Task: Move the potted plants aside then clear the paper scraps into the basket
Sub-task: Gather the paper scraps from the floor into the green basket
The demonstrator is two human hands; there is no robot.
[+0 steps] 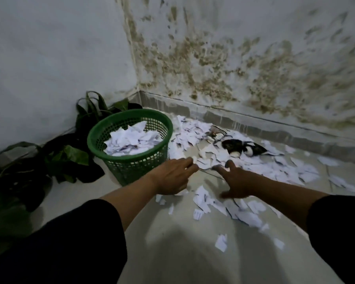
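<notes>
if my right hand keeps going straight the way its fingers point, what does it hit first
Probably the paper scraps on the floor just beyond the right hand; farther along lies a dark black-and-white object, though depth is unclear.

both arms reach forward and down, dark sleeves pushed up to the elbows, forearms bare. the left hand (172, 176) is palm down, fingers extended forward and blurred at the tips. the right hand (235, 180) is spread, fingers splayed apart, thumb pointing inward.
</notes>
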